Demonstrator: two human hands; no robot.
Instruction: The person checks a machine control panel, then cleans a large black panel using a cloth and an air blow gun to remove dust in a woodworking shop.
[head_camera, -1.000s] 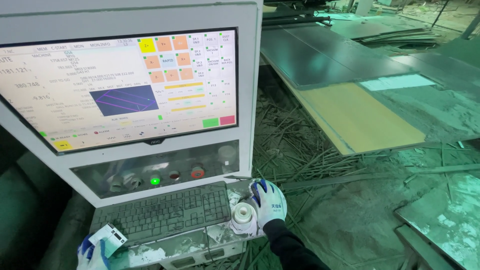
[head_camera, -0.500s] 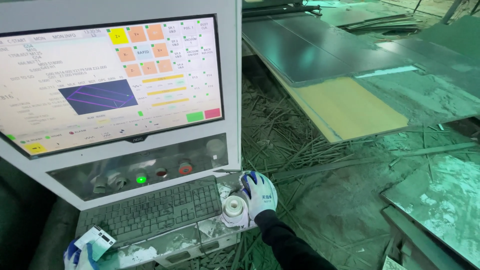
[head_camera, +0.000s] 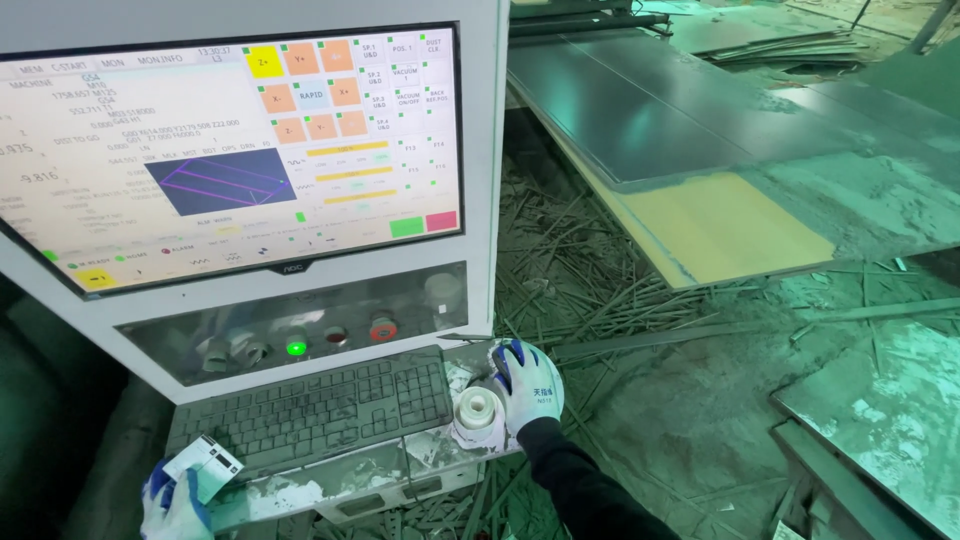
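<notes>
my right hand is cupped loosely over the white knob right of the keyboard, while my left hand pinches a small card near the console's left corner, handy for reading.

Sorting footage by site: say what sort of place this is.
Probably a woodworking or panel-cutting workshop. A machine control console with touchscreen and dusty keyboard, large cut boards lying flat, and wood offcut strips littering the floor all point to it.

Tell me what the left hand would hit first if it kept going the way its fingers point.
Likely the keyboard: the left hand holds a small card angled up toward its near edge, though depth is hard to judge.
</notes>
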